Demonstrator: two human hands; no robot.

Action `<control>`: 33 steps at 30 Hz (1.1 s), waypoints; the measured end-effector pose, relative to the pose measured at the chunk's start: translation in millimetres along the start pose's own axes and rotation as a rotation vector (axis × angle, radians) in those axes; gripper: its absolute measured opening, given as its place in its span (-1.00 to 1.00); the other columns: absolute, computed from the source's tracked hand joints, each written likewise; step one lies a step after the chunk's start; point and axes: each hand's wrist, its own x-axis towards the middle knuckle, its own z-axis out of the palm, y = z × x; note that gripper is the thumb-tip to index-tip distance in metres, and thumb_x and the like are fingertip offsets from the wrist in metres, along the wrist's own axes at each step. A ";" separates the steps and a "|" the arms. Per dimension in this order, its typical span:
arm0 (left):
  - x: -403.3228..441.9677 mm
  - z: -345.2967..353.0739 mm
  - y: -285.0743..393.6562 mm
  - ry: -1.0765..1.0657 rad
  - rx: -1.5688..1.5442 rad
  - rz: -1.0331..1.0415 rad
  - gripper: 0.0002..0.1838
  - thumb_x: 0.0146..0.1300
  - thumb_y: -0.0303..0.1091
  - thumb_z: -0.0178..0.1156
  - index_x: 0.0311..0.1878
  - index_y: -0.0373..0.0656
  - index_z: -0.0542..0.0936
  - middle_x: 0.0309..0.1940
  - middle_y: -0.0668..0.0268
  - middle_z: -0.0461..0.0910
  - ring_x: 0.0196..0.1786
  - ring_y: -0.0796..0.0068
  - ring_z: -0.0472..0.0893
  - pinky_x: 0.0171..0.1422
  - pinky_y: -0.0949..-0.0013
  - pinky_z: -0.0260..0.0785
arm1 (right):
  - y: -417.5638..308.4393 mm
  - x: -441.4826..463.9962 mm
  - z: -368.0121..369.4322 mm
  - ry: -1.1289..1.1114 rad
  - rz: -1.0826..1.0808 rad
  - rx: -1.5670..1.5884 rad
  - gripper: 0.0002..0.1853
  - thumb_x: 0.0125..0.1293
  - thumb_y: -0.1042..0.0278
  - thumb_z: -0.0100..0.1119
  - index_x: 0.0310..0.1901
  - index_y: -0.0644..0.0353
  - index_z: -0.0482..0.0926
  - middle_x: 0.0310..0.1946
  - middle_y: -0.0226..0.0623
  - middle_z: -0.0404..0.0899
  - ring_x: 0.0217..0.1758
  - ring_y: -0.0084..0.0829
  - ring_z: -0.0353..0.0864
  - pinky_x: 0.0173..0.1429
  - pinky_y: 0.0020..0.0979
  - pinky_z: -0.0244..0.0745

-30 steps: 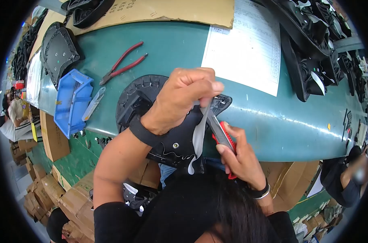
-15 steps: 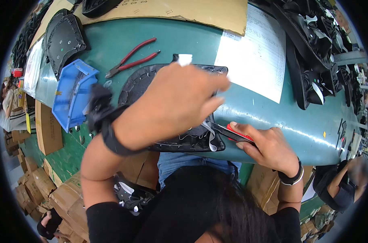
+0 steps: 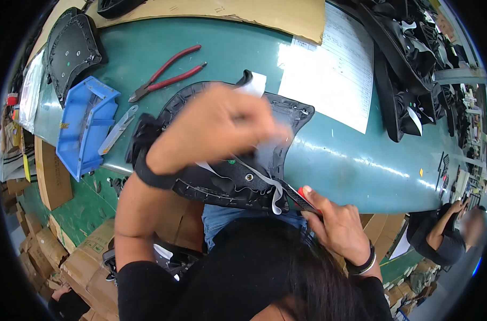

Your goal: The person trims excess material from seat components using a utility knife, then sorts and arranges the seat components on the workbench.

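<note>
Black panel lies under left hand, near right.

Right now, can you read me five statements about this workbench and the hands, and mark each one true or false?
1. The right hand holds a utility knife. True.
2. The left hand grips the red-handled pliers. False: the pliers lie on the green table, apart from both hands.
3. In the picture, the blue bin is left of the pliers. True.
4. The printed sheet lies on top of the cardboard. False: the cardboard overlaps part of the sheet.
5. A black band circles the left wrist. True.
</note>
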 end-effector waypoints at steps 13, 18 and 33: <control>7.7 45.5 -29.8 -0.140 -0.048 0.425 -0.66 0.33 -0.18 0.19 -0.51 -0.21 0.56 -0.31 0.22 0.59 -0.28 0.26 0.55 -0.28 0.31 0.33 | 17.1 36.9 -29.6 -0.493 0.263 0.358 -0.51 0.36 0.22 0.16 0.26 0.10 0.32 -0.21 -0.06 0.64 -0.37 0.04 0.61 -0.32 -0.09 0.46; 12.7 35.6 -12.1 -0.273 -0.101 0.061 -0.58 0.45 -0.13 0.02 -0.46 -0.23 0.56 -0.59 0.31 0.51 -0.46 0.53 0.49 -0.26 0.44 0.33 | 6.7 13.8 -20.8 -0.456 0.249 0.356 -0.48 0.34 0.23 0.18 0.29 0.13 0.31 -0.09 0.01 0.61 -0.29 0.08 0.62 -0.22 -0.07 0.49; -45.0 3.2 5.8 0.251 0.905 -0.121 -0.73 0.28 -0.21 0.19 -0.44 -0.19 0.58 0.01 0.14 0.55 0.00 0.11 0.51 0.02 0.10 0.25 | 8.9 8.3 -26.6 -0.070 0.039 -0.311 -0.47 0.28 0.25 0.22 0.30 -0.10 0.41 -0.63 -0.26 0.44 -0.67 -0.14 0.44 -0.54 -0.17 0.27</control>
